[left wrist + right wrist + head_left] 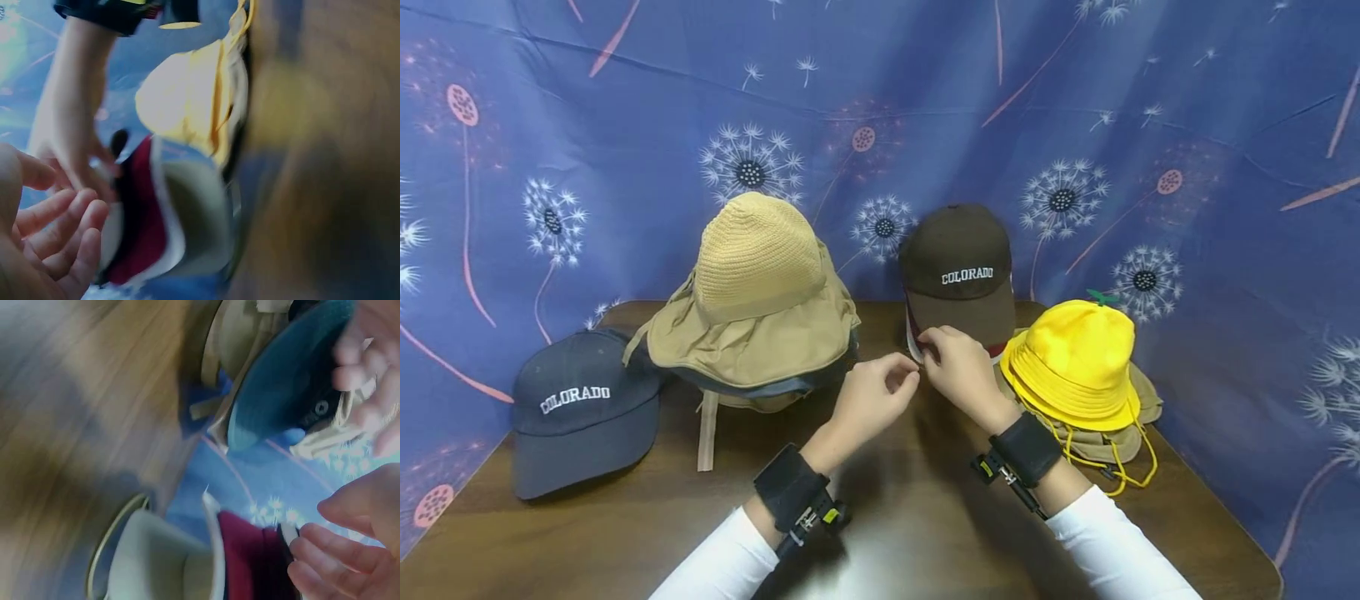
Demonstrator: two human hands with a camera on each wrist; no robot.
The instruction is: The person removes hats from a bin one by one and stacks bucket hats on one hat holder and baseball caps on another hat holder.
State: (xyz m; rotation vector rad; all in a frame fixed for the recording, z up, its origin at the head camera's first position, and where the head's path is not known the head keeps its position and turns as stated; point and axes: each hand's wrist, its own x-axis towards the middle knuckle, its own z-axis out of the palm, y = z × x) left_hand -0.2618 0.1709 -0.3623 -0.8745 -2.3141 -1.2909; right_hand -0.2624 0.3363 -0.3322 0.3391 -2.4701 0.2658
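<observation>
My left hand (pixel 876 392) hovers over the middle of the table, fingers loosely bent and holding nothing. Close beside it, my right hand (pixel 962 375) is likewise without anything in its fingers, which are half curled. Behind the right hand stands a brown cap (pixel 970 242) lettered COLORADO, stacked on a dark red and white cap (pixel 240 550). That hand overlaps the brims in the head view. Left of my hands is a stack topped by a woven straw hat (pixel 760 258) over a khaki sun hat (pixel 775 342), with a blue-green brim (pixel 281 387) beneath.
At the far left of the wooden table (pixel 625 533) lies a dark navy COLORADO cap (pixel 580 417). To the right, a yellow bucket hat (pixel 1075 358) with a green sprout and yellow cords sits on a khaki hat (pixel 1146 396). A blue dandelion-print cloth (pixel 880 67) hangs behind.
</observation>
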